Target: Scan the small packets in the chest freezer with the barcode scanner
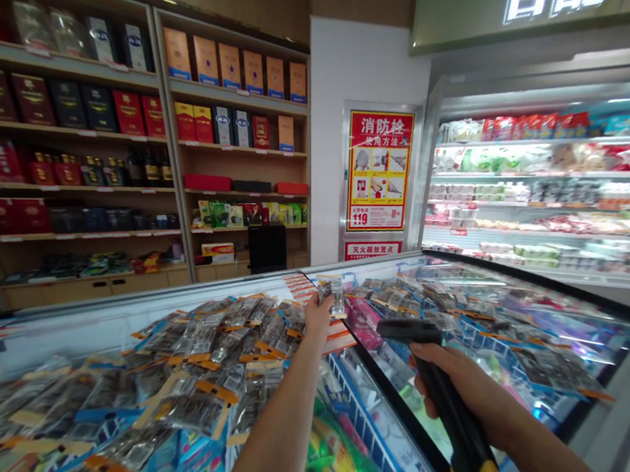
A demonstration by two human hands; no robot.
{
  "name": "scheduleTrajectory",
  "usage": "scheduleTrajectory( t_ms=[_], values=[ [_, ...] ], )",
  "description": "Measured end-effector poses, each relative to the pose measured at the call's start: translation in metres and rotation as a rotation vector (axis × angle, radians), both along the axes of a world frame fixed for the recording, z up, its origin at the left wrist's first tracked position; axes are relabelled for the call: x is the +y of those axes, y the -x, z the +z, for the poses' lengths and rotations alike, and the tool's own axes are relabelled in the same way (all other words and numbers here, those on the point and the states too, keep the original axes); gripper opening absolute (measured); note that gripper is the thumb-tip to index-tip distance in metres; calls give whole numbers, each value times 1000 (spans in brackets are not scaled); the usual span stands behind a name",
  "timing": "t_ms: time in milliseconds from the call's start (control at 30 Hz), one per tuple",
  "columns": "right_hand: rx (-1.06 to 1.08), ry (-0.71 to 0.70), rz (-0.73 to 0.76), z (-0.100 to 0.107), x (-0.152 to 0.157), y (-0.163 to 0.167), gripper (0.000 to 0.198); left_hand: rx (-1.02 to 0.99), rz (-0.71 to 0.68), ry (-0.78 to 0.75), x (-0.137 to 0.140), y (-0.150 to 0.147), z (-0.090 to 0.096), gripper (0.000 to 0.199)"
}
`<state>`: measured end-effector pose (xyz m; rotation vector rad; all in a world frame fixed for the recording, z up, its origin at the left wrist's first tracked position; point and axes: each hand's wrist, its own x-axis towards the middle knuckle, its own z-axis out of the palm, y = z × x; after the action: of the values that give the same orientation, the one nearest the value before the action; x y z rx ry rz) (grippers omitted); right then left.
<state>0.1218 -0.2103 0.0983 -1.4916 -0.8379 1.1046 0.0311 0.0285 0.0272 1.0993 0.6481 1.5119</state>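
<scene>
Glass-topped chest freezer (617, 384) fills the lower frame, w/ sliding lids; packets (194, 369) in clear and blue wrap are piled under the left lid, more under the right. Behind it: wooden shelves (177, 205) of boxed goods on the left, a lit chiller cabinet (540, 182) on the right, a red fire-hydrant poster (378, 169) btwn them.

Right hand (466, 393), near the bottom right above the freezer's right lid, has its grip clamped round the handle of a black barcode scanner (437, 388). Scanner's long axis runs from the yellow-trimmed butt at the bottom edge up and away; its head sits at the top, pointing left toward the centre divider.

Left hand (319, 314) is stretched out far over the divider, grip pinched on a small packet (333, 295) held upright, long axis approx. vertical, just above the packets.
</scene>
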Motion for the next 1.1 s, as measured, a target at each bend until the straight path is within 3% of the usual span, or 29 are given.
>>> scheduleTrajectory(
  t_ms=[467, 733, 1100],
  values=[
    [92, -19, -18, 0, 1, -3, 26, 12, 12, 14, 0, 1, 0, 20],
    [41, -3, -22, -2, 3, -1, 25, -65, -34, 29, -3, 1, 3, 24],
    [37, -40, -20, 2, -1, -3, 26, -13, 2, 26, -3, 1, 3, 27]
  ],
)
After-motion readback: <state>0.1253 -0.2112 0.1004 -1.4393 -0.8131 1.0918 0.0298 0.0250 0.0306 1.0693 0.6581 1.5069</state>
